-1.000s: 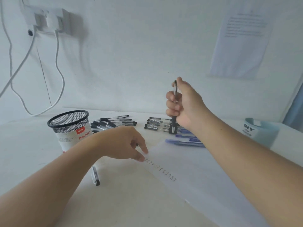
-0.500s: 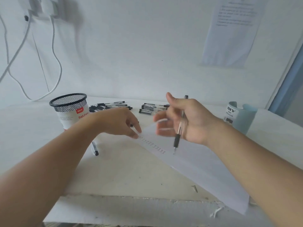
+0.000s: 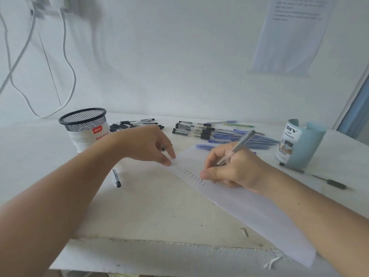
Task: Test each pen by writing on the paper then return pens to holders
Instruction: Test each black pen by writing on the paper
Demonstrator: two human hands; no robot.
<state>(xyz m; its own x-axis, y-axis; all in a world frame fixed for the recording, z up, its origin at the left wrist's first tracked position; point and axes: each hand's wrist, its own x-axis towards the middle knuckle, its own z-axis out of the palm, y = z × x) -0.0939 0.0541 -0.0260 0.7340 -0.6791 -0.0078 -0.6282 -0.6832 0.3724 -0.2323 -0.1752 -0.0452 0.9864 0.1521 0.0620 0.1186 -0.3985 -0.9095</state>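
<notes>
My right hand grips a clear pen in a writing hold, its tip hidden behind my fingers at the white paper. A column of small ink marks runs along the paper's left edge up to that hand. With its fingertips, my left hand presses the paper's top left corner. A black mesh holder stands at the left and a light blue holder at the right. Piles of black-capped pens and blue pens lie behind the paper.
One capped pen lies below the mesh holder. Two dark pens lie in front of the blue holder. White cables hang on the wall at the left. The table's rough front edge is near, with a small screw on it.
My right hand has come down from holding the pen upright above the piles to a writing hold on the paper. The camera tilted down. My left hand stays on the paper's corner.
</notes>
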